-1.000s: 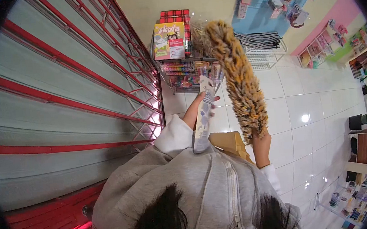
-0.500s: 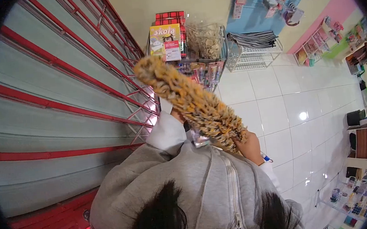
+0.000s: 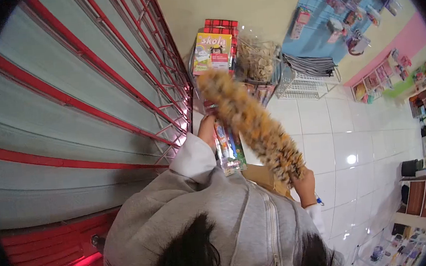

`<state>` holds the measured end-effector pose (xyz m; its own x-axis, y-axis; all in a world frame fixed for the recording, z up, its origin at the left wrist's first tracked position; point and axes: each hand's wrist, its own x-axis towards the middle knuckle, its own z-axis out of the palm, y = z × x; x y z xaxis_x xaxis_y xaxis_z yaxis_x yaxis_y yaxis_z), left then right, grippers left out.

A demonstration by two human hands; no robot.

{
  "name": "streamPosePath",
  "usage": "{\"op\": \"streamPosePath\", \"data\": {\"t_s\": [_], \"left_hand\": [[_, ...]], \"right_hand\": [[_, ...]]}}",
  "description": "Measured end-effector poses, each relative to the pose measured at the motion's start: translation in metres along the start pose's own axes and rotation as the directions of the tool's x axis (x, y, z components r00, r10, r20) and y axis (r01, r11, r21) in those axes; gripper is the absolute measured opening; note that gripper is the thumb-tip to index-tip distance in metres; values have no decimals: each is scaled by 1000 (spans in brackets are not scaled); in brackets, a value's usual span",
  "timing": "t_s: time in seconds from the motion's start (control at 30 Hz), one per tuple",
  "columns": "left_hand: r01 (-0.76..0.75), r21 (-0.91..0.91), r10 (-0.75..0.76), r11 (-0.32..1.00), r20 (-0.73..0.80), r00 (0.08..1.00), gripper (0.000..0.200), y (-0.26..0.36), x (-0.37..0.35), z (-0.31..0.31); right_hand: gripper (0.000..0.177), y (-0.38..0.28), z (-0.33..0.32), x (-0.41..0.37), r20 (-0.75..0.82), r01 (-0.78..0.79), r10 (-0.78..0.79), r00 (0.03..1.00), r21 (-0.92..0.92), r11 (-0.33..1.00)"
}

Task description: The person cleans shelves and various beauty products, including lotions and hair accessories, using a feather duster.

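My right hand (image 3: 305, 188) is closed around the near end of a fluffy brown and yellow duster (image 3: 253, 124). The duster slants up and to the left, its far end blurred in front of the shelf goods. My left hand (image 3: 207, 130) grips the upper left side of a clear plastic pack (image 3: 230, 149) with colourful contents I cannot name exactly. The duster passes over the pack's upper right side, and part of the left fingers is hidden. Below the duster, close to my grey jacket, part of a brown cardboard box (image 3: 265, 176) shows.
A yellow "skola" box (image 3: 211, 49) stands beside a wire basket (image 3: 260, 63) of dried-looking brown material. Red metal folding-gate bars (image 3: 94, 103) run along the left. To the right are a white wire rack (image 3: 302, 87), a blue wall grid (image 3: 331, 8) with hanging goods, and white floor tiles (image 3: 318, 123).
The duster has swung right and slightly down with my right hand. The pack and my left hand are now more exposed. The view has turned, shifting the shelf goods right.
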<state>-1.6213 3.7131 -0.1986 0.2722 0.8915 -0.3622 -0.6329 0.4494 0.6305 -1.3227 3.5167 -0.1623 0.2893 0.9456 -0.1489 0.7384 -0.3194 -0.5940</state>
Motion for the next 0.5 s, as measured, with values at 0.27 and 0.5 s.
{"op": "streamPosePath", "data": {"t_s": [0.27,0.5], "left_hand": [[-135,167,186,977,-341,922,34,49,36,-83],[-314,407,432,858,-239,869,22,56,40,-96]], "right_hand": [[25,1,-18,-10,342,-191,127,931,159,969],[41,-3,-39,-6,310,-154,239,920,-275,949]]}}
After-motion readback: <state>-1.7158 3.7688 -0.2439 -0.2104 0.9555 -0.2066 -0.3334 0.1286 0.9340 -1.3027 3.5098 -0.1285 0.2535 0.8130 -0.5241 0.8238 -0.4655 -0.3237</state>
